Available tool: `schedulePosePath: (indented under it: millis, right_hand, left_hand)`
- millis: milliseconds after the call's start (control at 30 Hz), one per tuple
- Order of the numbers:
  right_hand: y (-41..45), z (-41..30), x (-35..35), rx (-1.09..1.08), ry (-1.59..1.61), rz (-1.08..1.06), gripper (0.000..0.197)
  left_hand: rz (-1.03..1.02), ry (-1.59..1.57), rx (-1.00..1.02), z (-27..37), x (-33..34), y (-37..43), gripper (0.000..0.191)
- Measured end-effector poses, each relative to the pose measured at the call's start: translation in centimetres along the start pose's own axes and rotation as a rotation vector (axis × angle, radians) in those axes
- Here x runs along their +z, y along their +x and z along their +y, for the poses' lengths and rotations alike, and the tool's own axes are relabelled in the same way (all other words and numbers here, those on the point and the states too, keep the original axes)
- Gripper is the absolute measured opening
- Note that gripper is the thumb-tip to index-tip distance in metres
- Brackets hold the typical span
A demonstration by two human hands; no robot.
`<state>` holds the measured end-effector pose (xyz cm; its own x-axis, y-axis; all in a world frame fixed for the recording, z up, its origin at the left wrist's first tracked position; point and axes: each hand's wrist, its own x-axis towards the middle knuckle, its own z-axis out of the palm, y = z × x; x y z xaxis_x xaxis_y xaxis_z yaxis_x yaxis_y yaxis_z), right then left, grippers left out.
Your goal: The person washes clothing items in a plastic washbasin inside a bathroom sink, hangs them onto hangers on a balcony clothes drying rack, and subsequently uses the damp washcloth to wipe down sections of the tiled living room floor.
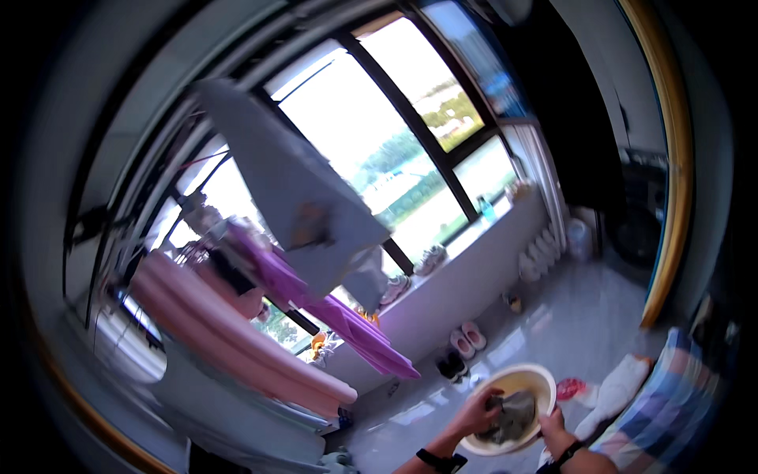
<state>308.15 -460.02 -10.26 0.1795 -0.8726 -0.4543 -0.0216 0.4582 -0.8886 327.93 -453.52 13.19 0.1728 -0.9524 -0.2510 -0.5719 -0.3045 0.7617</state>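
A round, cream-coloured basin (546, 388) is held low at the lower right, above the tiled floor. Inside it lies a crumpled grey-green cloth (516, 415). My left hand (477, 412) reaches over the near left rim with its fingers at the cloth; whether they grip it is unclear. My right hand (553, 423) clasps the basin's right rim. Both wrists wear dark bands.
Laundry hangs on the left: a pink sheet (237, 338), a purple cloth (349, 329) and a grey garment (284, 172). Shoes (468, 339) stand on the floor by the window wall. A checked cloth (657, 409) lies at the lower right, beside a white plush-like item (619, 385).
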Motion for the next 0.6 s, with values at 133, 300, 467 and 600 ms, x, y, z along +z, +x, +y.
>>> schedulePosePath:
  millis: [133, 300, 467, 600]
  right_hand:
    - [8.1, -3.7, 3.2, -0.160, 0.187, -0.105, 0.057]
    - [17.8, 3.0, 1.2, 0.272, -0.200, 0.136, 0.048]
    - [20.4, -1.3, 2.9, 0.576, -0.081, 0.300, 0.049]
    - [25.4, 6.1, 1.6, 0.430, -0.505, 0.274, 0.047]
  left_hand:
    - [0.003, 0.039, -0.119, 0.3, -5.5, 8.0, 0.043]
    - [-0.207, 0.638, -0.186, -5.7, -7.9, 16.9, 0.036]
    - [-0.208, -0.041, -0.103, -12.9, -7.0, 26.1, 0.022]
    - [-0.285, -0.591, -0.227, -15.6, -5.1, 31.5, 0.017]
